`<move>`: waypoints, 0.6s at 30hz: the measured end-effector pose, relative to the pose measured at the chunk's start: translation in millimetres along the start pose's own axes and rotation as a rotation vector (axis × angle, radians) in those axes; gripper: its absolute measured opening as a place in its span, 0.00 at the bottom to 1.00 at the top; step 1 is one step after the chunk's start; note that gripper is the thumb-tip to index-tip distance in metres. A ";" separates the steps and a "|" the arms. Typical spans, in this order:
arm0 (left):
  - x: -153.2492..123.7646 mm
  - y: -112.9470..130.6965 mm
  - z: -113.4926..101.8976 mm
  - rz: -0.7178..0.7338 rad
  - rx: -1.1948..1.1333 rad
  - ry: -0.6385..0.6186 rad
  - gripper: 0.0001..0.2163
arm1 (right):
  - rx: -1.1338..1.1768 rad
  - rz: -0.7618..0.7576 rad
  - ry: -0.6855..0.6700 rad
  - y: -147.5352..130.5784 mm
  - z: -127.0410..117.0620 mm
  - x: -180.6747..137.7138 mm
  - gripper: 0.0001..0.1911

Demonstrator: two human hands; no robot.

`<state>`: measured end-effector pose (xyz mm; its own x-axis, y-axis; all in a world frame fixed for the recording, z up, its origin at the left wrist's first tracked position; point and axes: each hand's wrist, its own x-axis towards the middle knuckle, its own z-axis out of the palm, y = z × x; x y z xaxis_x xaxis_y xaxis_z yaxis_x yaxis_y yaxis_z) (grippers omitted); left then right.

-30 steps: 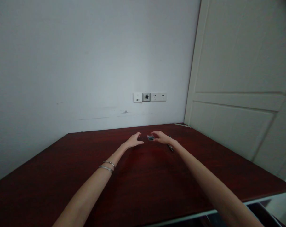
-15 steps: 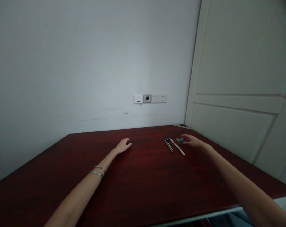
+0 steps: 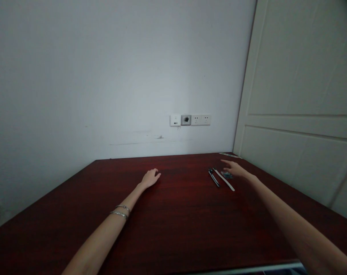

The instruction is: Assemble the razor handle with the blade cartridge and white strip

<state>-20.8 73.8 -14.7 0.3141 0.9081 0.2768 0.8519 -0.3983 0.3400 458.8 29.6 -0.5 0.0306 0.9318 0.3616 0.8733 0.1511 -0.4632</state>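
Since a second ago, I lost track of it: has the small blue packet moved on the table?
Yes. The small blue packet went rightward, from left of the black pen to its right, under the right hand.

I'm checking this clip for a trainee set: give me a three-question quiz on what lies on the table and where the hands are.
1. True or false: the left hand rests on the table with nothing under it.
2. Which lies nearest the right hand? A) the small blue-grey packet B) the wall sockets C) the bracelets
3. Fill in: between the two hands, close to the right one, lie a dark tool and a ____ strip.

Key
1. True.
2. A; the packet lies just under the fingers, but contact cannot be told.
3. White.
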 end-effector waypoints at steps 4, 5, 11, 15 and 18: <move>-9.6 -4.8 -3.2 -0.010 0.009 -0.021 0.18 | -0.010 -0.072 0.103 -55.0 25.7 21.5 0.24; -12.4 -5.5 -3.2 0.006 0.012 -0.024 0.18 | 0.001 -0.077 0.113 -71.3 36.6 25.8 0.23; -25.2 -9.2 0.0 0.063 0.015 -0.042 0.18 | 0.083 -0.147 0.026 -165.2 113.6 25.2 0.22; -27.6 -10.9 2.3 0.070 0.037 -0.041 0.20 | -0.024 -0.213 -0.075 -202.4 145.2 5.4 0.21; -28.6 -10.9 3.3 0.075 0.050 -0.034 0.20 | -0.117 -0.230 -0.094 -213.5 152.9 -7.8 0.18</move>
<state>-37.7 52.7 -29.2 0.3910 0.8801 0.2692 0.8450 -0.4592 0.2740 197.8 40.5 -28.2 -0.2155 0.9048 0.3674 0.9026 0.3282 -0.2787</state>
